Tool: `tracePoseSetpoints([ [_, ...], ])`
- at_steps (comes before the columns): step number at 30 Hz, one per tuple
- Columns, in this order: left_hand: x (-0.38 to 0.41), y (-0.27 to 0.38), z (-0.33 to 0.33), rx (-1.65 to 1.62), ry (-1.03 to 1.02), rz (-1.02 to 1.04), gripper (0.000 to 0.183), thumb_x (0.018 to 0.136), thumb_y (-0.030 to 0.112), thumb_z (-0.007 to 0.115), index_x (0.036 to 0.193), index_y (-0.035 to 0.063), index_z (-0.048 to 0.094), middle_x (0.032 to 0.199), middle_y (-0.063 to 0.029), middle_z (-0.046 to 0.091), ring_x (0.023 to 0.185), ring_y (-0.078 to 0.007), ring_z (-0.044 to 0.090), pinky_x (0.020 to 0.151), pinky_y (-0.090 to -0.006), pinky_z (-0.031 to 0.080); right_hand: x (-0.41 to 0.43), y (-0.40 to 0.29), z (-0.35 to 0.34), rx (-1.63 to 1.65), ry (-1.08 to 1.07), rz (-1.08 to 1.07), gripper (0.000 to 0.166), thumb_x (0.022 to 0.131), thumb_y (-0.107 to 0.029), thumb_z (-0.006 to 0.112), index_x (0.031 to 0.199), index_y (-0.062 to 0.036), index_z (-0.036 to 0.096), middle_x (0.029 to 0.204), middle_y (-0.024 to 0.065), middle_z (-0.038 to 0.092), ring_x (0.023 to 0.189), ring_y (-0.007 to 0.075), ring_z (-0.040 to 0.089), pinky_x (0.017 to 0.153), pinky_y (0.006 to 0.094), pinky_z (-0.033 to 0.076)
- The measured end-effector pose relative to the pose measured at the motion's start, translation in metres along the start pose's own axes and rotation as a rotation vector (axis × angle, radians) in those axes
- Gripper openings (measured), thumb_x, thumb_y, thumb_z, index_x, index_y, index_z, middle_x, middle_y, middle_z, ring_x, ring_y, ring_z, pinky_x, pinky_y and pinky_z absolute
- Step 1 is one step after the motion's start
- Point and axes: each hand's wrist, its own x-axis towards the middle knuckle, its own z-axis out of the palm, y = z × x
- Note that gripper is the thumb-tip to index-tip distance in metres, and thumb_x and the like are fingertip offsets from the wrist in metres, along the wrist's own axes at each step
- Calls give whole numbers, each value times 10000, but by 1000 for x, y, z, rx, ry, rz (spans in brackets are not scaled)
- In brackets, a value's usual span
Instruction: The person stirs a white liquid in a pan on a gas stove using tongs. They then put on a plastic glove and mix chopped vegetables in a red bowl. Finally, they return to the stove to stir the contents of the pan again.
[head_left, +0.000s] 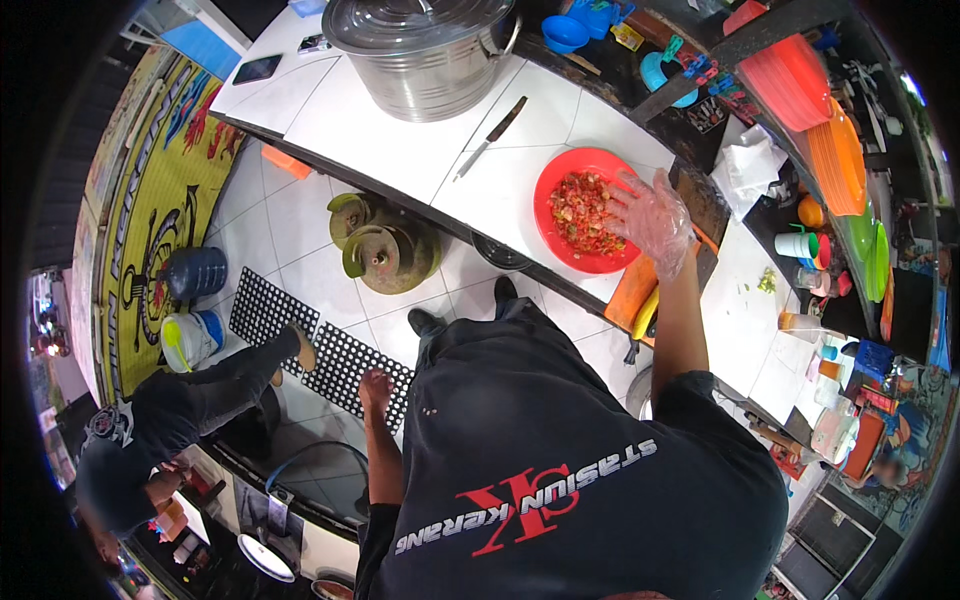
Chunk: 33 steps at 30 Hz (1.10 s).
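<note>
My right hand (651, 217), in a clear plastic glove, is over the right side of a red plastic bowl (553, 250), its fingers spread. The fingertips reach the chopped red and green mixture (585, 214) in the bowl; the picture does not settle whether they press into it. My left hand (376, 391) is bare and hangs low at my left side, above the floor, with curled fingers and nothing visible in it. Left of the bowl, a knife (492, 138) lies on the white tiled counter (397, 154). An orange cutting board (634, 289) and a yellow handle (646, 312) lie below the gloved hand.
A large lidded metal pot (424, 82) and a phone (257, 69) stand and lie farther along the counter. Stacked plates (836, 157) fill a shelf at right. Gas cylinders (390, 259) stand under the counter edge. A co-worker (142, 450) is at lower left beside a perforated mat (274, 307).
</note>
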Motion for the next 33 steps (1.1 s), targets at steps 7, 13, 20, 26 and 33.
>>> tracePoseSetpoints([
  [7,29,67,17,119,-14,252,252,804,102,633,1046,34,635,904,-144,694,766,-219,681,705,-337,534,32,25,-38,-561,221,-173,524,903,-362,639,1251,18,543,1190,177,609,1069,286,611,872,420,508],
  [13,-50,289,120,227,-268,787,320,827,1,610,1142,32,569,1013,-145,665,929,-241,676,796,-331,555,33,33,9,-1403,825,-288,480,795,-403,703,1086,-24,645,1040,152,677,1007,253,649,863,385,510],
  [20,-173,432,238,675,-294,1138,647,690,482,770,1135,56,569,1145,-170,599,1042,-323,607,825,-431,526,49,47,16,-1344,984,-481,520,785,-447,670,1098,-33,645,1106,192,663,1058,315,634,909,380,497],
  [26,-140,438,287,648,-245,1161,328,770,364,700,906,79,611,832,-111,635,830,-306,651,692,-425,532,41,61,3,-1189,954,-658,402,821,-315,660,1097,-23,643,1055,168,678,976,270,664,873,351,512],
  [33,-166,438,291,512,-336,1252,148,775,215,652,796,73,614,781,-98,639,782,-297,649,656,-425,515,35,52,14,-1022,889,-645,281,855,-131,642,1110,-11,636,1164,161,629,1043,220,624,870,311,504],
])
